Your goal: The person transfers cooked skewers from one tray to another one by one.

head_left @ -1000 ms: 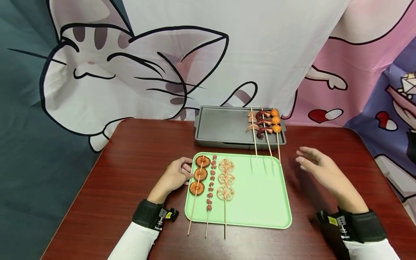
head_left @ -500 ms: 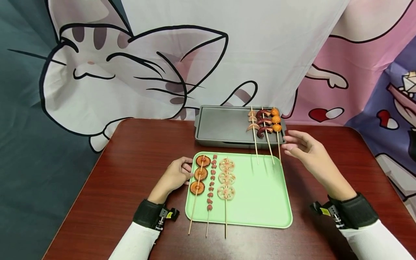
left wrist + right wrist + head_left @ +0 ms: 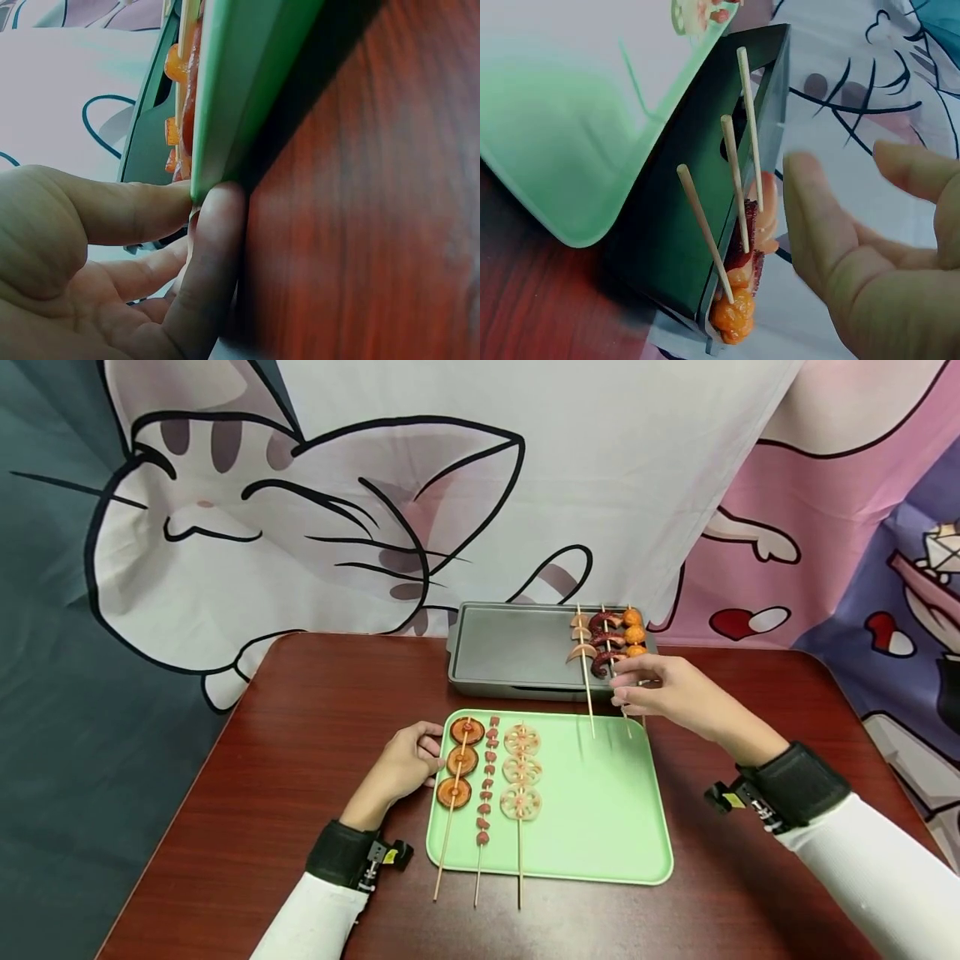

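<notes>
My left hand (image 3: 408, 760) pinches the left rim of the light green tray (image 3: 600, 827); in the left wrist view, thumb and a finger (image 3: 219, 225) lie on either side of that rim. Over the sticks at the right of the grey grill pan (image 3: 517, 647) is my right hand (image 3: 667, 693). Its thumb and fingers are apart with nothing between them in the right wrist view. A skewer of orange balls (image 3: 633, 634), an octopus-tentacle skewer (image 3: 606, 642) and one with pale curved slices (image 3: 582, 635) lie in the pan, sticks (image 3: 735, 180) jutting over its front. The hand partly covers two sticks.
On the tray's left half lie a mushroom-slice skewer (image 3: 454, 792), a skewer of small red pieces (image 3: 483, 837) and a lotus-root skewer (image 3: 521, 803), sticks overhanging the front rim. A cartoon-cat cloth (image 3: 300, 552) hangs behind the brown table (image 3: 247, 827).
My right hand has moved from beside the tray's right edge, forward and left, to over the sticks at the pan. The left hand stays at the tray rim.
</notes>
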`<state>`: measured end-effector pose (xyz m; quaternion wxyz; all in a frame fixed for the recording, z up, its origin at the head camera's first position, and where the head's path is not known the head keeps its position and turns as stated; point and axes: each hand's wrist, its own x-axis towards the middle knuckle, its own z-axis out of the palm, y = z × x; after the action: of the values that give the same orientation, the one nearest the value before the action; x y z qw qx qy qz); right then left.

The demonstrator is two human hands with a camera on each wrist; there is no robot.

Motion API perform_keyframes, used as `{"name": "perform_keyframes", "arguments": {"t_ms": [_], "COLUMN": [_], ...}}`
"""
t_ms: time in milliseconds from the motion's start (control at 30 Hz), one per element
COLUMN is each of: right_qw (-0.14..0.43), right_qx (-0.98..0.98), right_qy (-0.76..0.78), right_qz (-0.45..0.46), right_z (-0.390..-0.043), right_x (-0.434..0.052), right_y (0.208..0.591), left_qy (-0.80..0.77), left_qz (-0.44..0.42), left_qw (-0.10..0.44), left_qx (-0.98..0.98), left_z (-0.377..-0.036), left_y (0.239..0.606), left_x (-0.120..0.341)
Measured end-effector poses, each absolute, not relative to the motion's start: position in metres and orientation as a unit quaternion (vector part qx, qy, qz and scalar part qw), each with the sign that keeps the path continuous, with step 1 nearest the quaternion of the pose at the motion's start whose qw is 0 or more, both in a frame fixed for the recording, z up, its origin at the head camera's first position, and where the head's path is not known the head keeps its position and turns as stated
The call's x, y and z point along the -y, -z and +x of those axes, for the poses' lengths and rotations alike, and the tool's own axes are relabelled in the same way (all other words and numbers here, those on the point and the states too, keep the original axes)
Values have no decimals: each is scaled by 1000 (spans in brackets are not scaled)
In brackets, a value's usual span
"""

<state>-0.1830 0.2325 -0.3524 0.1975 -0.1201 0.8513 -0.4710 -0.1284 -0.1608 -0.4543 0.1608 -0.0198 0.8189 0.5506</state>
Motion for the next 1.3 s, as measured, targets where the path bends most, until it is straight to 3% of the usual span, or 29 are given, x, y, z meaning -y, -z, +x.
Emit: {"name": "perform_keyframes", "arguments": {"t_ms": [600, 900, 1300], "right_qw": [183, 146, 174], "right_qx": [-922, -951, -954], "right_qy": [312, 226, 202], "right_qz": [-139, -154, -135], "right_z": [-192, -193, -196], "right_x": [-190, -176, -169], "right_y": [363, 366, 369], "left_qy": [-549, -543, -547], "left_qz": [-33, -43, -42], "left_qw": [163, 161, 161], "left_qx": [-820, -823, -821], "left_z": [-127, -128, -129], "left_y": [452, 452, 453], "left_x": [161, 160, 159]}}
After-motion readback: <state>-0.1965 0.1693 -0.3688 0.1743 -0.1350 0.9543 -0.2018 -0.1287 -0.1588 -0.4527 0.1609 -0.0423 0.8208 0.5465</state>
